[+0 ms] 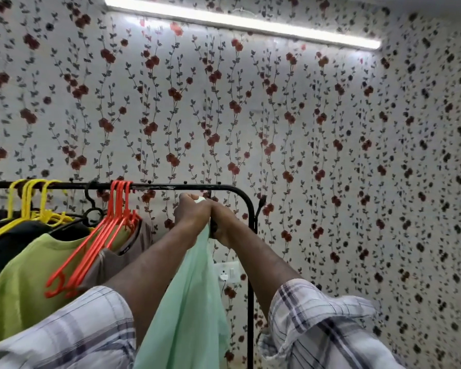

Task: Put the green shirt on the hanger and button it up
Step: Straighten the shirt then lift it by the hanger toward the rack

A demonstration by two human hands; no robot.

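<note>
A pale mint-green shirt (189,310) hangs down between my forearms, just below the black rail (171,186). My left hand (193,211) and my right hand (220,222) are pressed together at the shirt's top, both gripping the cloth there. A bit of pale fabric shows above my left fingers. A dark object, hard to make out, sits under my right hand. The hanger carrying the shirt is hidden by my hands.
The black clothes rack bends down into a post (250,275) on the right. Empty orange hangers (96,241) and yellow hangers (37,206) hang to the left, with a lime shirt (30,283), a brown top (117,259) and dark clothes. A wall socket (228,271) sits behind.
</note>
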